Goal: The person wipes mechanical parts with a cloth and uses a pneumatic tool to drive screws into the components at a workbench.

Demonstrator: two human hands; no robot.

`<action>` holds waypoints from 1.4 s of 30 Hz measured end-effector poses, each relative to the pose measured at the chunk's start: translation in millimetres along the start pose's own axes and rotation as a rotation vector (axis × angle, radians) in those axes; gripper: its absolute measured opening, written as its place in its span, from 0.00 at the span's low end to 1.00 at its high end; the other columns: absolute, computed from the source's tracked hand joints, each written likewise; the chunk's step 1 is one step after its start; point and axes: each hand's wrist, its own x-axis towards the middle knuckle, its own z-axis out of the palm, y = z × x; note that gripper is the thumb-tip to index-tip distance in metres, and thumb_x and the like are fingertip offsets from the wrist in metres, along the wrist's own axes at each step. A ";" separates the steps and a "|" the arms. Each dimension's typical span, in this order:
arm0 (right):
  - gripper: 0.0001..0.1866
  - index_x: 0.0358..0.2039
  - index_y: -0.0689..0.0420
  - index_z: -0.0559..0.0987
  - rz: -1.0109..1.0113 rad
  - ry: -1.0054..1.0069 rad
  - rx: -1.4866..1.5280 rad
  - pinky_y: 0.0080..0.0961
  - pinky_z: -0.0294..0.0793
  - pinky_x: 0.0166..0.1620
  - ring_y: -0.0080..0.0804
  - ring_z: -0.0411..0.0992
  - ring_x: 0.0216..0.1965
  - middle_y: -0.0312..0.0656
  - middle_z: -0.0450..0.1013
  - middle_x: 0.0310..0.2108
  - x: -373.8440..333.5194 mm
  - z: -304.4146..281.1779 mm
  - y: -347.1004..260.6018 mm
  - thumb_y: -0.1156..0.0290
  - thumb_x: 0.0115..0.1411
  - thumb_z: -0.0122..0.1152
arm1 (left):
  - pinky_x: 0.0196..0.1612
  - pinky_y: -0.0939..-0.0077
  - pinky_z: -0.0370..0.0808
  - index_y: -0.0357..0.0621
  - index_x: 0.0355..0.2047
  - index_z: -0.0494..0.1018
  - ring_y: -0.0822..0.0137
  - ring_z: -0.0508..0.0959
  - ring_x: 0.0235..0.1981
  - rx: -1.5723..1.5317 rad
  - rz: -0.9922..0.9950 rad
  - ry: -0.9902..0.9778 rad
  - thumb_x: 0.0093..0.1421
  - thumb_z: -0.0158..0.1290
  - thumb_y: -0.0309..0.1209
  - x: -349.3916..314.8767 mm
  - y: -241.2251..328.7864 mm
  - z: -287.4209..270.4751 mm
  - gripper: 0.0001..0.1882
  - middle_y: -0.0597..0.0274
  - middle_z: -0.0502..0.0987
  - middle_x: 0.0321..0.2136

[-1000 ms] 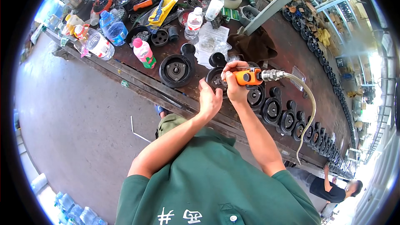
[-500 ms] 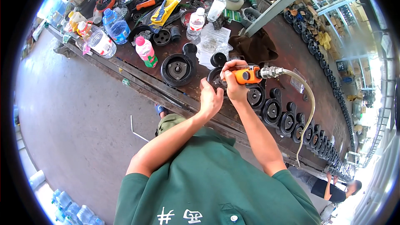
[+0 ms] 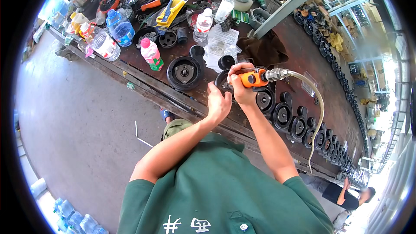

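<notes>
An orange air-powered driver (image 3: 254, 78) lies in the grip of my right hand (image 3: 241, 87), with a metal fitting and a pale hose trailing off to the right. Its front end points at a round black part (image 3: 222, 78) with a small round knob on its arm. My left hand (image 3: 219, 102) presses against the near-left rim of that part, fingers round the edge. Much of the part's centre is hidden by my hands. Left of it, a similar round black part (image 3: 185, 73) with a metal centre plate lies on the table.
A row of similar black parts (image 3: 282, 115) runs rightward along the near table edge. Bottles, including a pink-capped one (image 3: 151, 54), stand to the left. A brown cloth (image 3: 264, 50), papers (image 3: 220, 45) and a metal post (image 3: 294, 4) lie beyond. Another person (image 3: 346, 196) is at far right.
The driver and my right hand have shifted slightly to the left. My left hand stays at the part's rim. The other person's hands at far right have moved a little.
</notes>
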 end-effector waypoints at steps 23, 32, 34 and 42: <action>0.11 0.39 0.59 0.71 0.015 -0.059 0.090 0.21 0.75 0.41 0.21 0.73 0.36 0.38 0.73 0.34 -0.1 15.0 -0.6 0.85 0.56 0.57 | 0.51 0.48 0.72 0.30 0.56 0.54 0.34 0.75 0.49 -0.014 -0.092 0.093 0.57 0.52 0.29 -2.7 3.5 13.1 0.30 0.30 0.70 0.49; 0.10 0.35 0.60 0.74 -0.013 0.014 0.025 0.21 0.76 0.37 0.21 0.75 0.31 0.38 0.75 0.31 2.8 18.3 0.3 0.85 0.53 0.59 | 0.51 0.46 0.72 0.30 0.55 0.55 0.32 0.76 0.47 0.028 -0.171 0.079 0.58 0.51 0.29 -6.0 11.0 11.8 0.28 0.30 0.73 0.46; 0.10 0.36 0.61 0.74 -0.007 0.051 0.030 0.21 0.76 0.37 0.21 0.75 0.31 0.38 0.76 0.31 3.6 17.4 1.4 0.85 0.53 0.59 | 0.52 0.46 0.72 0.30 0.54 0.55 0.32 0.76 0.48 0.033 -0.158 0.067 0.58 0.52 0.29 -5.2 9.9 12.1 0.28 0.29 0.72 0.47; 0.11 0.43 0.60 0.70 -0.147 0.106 0.039 0.22 0.74 0.35 0.25 0.72 0.29 0.43 0.73 0.34 15.7 6.0 -30.4 0.84 0.60 0.52 | 0.53 0.47 0.71 0.27 0.55 0.55 0.32 0.74 0.49 0.028 -0.110 0.132 0.58 0.52 0.28 -6.0 2.3 11.0 0.29 0.25 0.67 0.51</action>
